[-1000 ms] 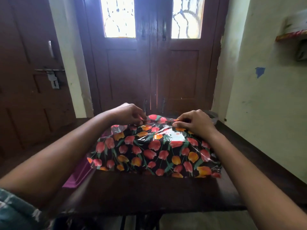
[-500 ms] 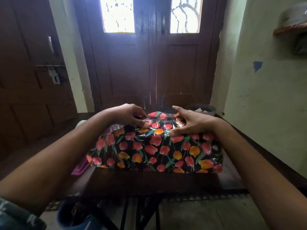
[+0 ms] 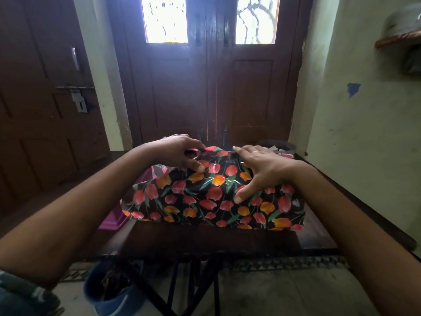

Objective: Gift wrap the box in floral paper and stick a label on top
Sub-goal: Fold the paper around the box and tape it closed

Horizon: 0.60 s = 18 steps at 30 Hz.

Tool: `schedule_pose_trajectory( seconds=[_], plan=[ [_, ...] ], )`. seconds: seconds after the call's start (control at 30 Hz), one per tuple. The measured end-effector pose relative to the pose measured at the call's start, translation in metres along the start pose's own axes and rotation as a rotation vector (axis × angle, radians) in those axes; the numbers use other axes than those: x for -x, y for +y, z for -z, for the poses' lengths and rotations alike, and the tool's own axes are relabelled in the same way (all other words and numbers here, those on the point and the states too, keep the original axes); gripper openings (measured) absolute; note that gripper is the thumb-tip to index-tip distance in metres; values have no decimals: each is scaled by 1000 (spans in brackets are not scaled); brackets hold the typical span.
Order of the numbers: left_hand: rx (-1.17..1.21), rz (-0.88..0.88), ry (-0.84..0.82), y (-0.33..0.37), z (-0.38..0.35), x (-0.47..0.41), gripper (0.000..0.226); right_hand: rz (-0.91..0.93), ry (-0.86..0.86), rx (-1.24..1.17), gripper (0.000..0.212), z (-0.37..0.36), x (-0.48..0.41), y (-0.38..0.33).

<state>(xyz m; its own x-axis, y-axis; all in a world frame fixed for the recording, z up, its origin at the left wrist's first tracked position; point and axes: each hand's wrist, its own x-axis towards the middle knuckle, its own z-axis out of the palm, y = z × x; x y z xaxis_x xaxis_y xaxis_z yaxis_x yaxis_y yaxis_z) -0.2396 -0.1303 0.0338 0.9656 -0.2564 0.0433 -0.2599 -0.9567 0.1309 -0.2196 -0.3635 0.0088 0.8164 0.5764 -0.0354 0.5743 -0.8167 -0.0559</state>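
Your box (image 3: 211,210) lies on the dark wooden counter (image 3: 205,241), long side facing you, set back from the near edge. The floral paper (image 3: 218,179), black with red and orange tulips, covers the top and the near face. The paper is glossy and shows creases on the top.

Left hand (image 3: 180,153): it sits at the far left part of the top. The fingers curl over the far edge and the thumb bears down on the top. The grip is clamped on the fold of floral paper along that edge.

Right hand (image 3: 257,169): it lies flat on the top, right of centre. The fingers are straight and spread and point toward the far edge. The thumb is stretched out toward the near face. The grip is apart; the palm and fingers press the paper down and hold nothing.

The two hands are close together along the far edge, but they do not touch.

Surroundings:
- A pink object (image 3: 114,221) lies on the counter, touching or just beside the left end of the box. You cannot tell what it is.
- A blue container (image 3: 114,293) stands on the floor below the counter.
- A brown double door (image 3: 173,94) with two glass panes stands behind the counter.
- A pale wall (image 3: 364,144) runs along the right.
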Motion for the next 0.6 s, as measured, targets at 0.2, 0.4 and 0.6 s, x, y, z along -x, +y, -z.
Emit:
schedule_pose_trajectory(
  seconds=[0.2,0.4,0.6],
  plan=[
    [-275,-11,374,-9,-10,10,57,110,502,420,137,-34,-22,-5],
    [-368,-112,611,-22,-53,16,46,127,626,433,132,-84,-34,7],
    [-370,-231,707,-17,-76,13,20,217,850,384,90,-107,-23,18]
  ],
)
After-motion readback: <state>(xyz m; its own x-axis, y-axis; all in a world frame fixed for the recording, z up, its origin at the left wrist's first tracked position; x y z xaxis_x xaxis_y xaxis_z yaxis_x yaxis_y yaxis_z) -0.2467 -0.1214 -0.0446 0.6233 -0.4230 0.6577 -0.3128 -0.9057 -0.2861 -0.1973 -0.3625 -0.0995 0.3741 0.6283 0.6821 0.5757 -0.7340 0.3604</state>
